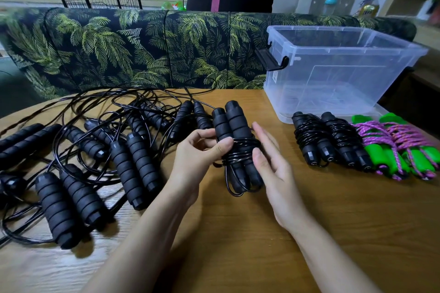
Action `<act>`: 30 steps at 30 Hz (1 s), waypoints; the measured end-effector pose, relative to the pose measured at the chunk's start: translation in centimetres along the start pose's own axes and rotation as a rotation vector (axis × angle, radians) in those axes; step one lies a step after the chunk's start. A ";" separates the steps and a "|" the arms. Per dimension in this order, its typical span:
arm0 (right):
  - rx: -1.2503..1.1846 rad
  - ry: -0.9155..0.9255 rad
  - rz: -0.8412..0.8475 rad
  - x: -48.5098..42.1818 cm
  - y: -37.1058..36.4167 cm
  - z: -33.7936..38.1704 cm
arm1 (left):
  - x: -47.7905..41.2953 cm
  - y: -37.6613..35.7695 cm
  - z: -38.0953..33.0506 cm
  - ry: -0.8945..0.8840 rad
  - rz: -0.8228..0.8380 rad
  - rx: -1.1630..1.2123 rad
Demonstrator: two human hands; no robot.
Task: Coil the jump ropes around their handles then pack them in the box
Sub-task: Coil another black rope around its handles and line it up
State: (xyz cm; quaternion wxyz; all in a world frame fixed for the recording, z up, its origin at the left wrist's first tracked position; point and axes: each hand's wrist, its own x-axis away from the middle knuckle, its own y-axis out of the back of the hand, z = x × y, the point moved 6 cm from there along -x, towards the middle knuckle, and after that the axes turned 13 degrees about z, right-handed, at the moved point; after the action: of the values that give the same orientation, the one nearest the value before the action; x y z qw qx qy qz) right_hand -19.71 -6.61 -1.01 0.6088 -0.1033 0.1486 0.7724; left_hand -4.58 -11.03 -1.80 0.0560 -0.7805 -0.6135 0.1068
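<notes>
Wooden table (pixel 238 233): left hand (pixel 197 152) grips half-wound handles (pixel 234 131), right hand (pixel 273 166) spread beside; four coiled ropes (pixel 357 143) wait (box (pixel 333 71) empty), many loose.

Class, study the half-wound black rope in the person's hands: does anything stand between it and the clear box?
Nothing visible blocks it. The half-wound rope, gripped by the left hand, faces bare table toward the open box. Finished bundles lie before its near wall, right of that path.
</notes>
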 end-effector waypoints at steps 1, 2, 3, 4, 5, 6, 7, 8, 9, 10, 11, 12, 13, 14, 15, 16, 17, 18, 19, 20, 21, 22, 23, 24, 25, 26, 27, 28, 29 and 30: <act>0.146 0.041 -0.022 0.0 -0.1 0.2 | 0.1 -0.1 0.0 -0.016 -0.017 -0.021; 0.248 0.073 -0.028 0.0 -0.3 0.3 | 0.1 -0.2 0.0 -0.023 -0.022 -0.041; 0.304 0.095 -0.029 0.0 -0.5 0.4 | 0.1 -0.3 0.0 -0.027 -0.022 -0.057; 0.331 0.107 -0.031 0.0 -0.5 0.4 | 0.1 -0.3 -0.1 -0.032 -0.011 -0.077; 0.333 0.110 -0.034 0.0 -0.5 0.3 | 0.1 -0.3 -0.4 -0.037 0.007 -0.087; 0.319 0.107 -0.038 0.0 -0.3 0.3 | 0.0 -0.3 -0.6 -0.042 0.032 -0.094; 0.297 0.100 -0.041 0.0 -0.1 0.2 | 0.0 -0.3 -0.8 -0.049 0.055 -0.096; 0.273 0.087 -0.044 0.0 0.0 0.2 | 0.0 -0.2 -1.0 -0.059 0.074 -0.096; 0.254 0.075 -0.049 -0.1 0.2 0.2 | 0.1 -0.3 -1.1 -0.069 0.082 -0.096; 0.247 0.065 -0.050 -0.1 0.2 0.1 | 0.2 -0.3 -1.1 -0.078 0.079 -0.097; 0.256 0.057 -0.050 -0.1 0.2 0.1 | 0.3 -0.4 -1.2 -0.085 0.066 -0.095; 0.284 0.052 -0.052 -0.1 0.1 0.0 | 0.4 -0.5 -1.2 -0.093 0.047 -0.092; 0.329 0.052 -0.060 -0.1 0.1 -0.1 | 0.5 -0.6 -1.3 -0.101 0.026 -0.090; 0.384 0.060 -0.075 0.0 0.1 -0.1 | 0.5 -0.6 -1.3 -0.113 0.005 -0.097; 0.435 0.071 -0.090 0.0 0.1 -0.1 | 0.6 -0.7 -1.3 -0.121 -0.016 -0.114; 0.471 0.082 -0.097 0.1 0.0 -0.1 | 0.6 -0.7 -1.3 -0.129 -0.034 -0.138; 0.494 0.090 -0.099 0.1 0.0 -0.1 | 0.7 -0.6 -1.3 -0.134 -0.050 -0.159; 0.509 0.094 -0.098 0.2 -0.1 0.0 | 0.8 -0.6 -1.3 -0.137 -0.061 -0.175; 0.528 0.097 -0.099 0.2 -0.2 0.0 | 0.8 -0.6 -1.3 -0.136 -0.067 -0.188; 0.554 0.097 -0.103 0.2 -0.2 0.1 | 0.8 -0.6 -1.3 -0.138 -0.064 -0.195; 0.581 0.093 -0.107 0.3 -0.2 0.2 | 0.8 -0.6 -1.4 -0.143 -0.052 -0.199; 0.598 0.085 -0.112 0.3 -0.1 0.2 | 0.8 -0.7 -1.4 -0.148 -0.038 -0.202; 0.600 0.069 -0.115 0.3 -0.1 0.2 | 0.9 -0.9 -1.5 -0.155 -0.025 -0.208; 0.585 0.050 -0.115 0.3 0.0 0.2 | 0.9 -1.0 -1.7 -0.167 -0.016 -0.219; 0.565 0.038 -0.115 0.3 0.1 0.2 | 1.0 -1.1 -1.8 -0.181 -0.010 -0.235; 0.550 0.035 -0.116 0.2 0.2 0.2 | 1.0 -1.2 -1.9 -0.198 -0.006 -0.252; 0.545 0.033 -0.116 0.2 0.2 0.2 | 1.1 -1.3 -2.1 -0.212 -0.002 -0.266; 0.546 0.025 -0.116 0.3 0.3 0.1 | 1.1 -1.4 -2.1 -0.224 0.003 -0.277; 0.546 0.009 -0.117 0.2 0.3 0.1 | 1.1 -1.4 -2.1 -0.236 0.010 -0.286; 0.546 -0.011 -0.120 0.2 0.4 -0.1 | 1.1 -1.5 -2.1 -0.252 0.022 -0.296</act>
State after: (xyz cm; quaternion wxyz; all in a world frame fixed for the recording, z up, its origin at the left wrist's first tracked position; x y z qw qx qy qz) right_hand -20.10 -6.54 -1.09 0.6594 0.0605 0.3416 0.6670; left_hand -5.25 -9.50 0.50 -0.1380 -0.7673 -0.6161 0.1127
